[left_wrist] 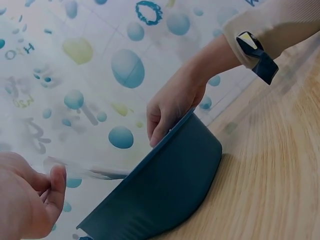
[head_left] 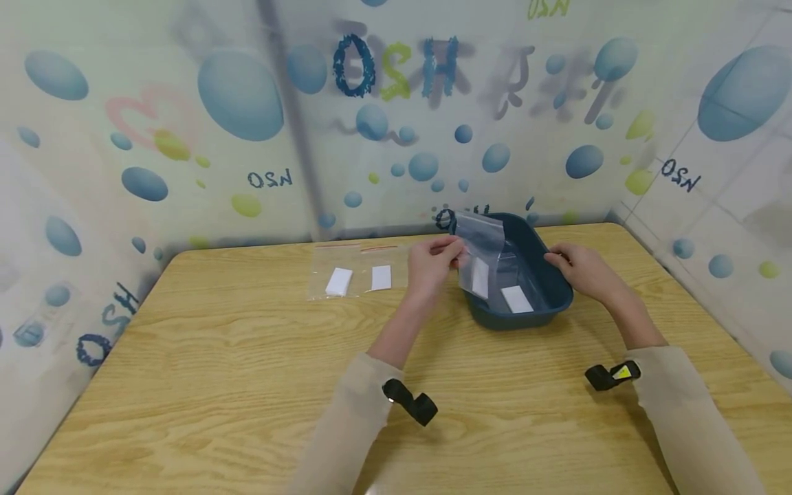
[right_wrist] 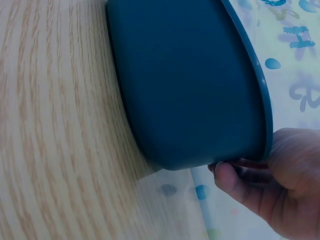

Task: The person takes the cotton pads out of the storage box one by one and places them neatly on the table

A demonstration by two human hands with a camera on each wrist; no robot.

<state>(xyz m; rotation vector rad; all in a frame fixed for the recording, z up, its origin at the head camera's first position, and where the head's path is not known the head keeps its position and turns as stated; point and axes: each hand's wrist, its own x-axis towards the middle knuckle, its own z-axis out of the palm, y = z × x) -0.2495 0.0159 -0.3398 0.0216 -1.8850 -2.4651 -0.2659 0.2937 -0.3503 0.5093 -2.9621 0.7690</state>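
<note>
A clear zip bag [head_left: 480, 237] with a white rectangular piece [head_left: 480, 278] inside hangs from my left hand [head_left: 432, 265], pinched near its upper left edge by thumb and fingers. It overlaps the left side of a dark blue plastic bin [head_left: 544, 265]. My right hand [head_left: 580, 269] grips the bin's right rim; the right wrist view shows that hand [right_wrist: 295, 185] at the rim's corner. Inside the bin, another white piece [head_left: 517, 300] lies on the bottom. In the left wrist view the bag [left_wrist: 85, 170] appears edge-on, reaching over the rim.
Left of the bin, two flat clear bags lie on the wooden table [head_left: 247, 371], one with a white piece [head_left: 339, 282], the other with a second white piece [head_left: 381, 278]. A wall covering [head_left: 247, 199] printed with bubbles stands behind the table and along its sides.
</note>
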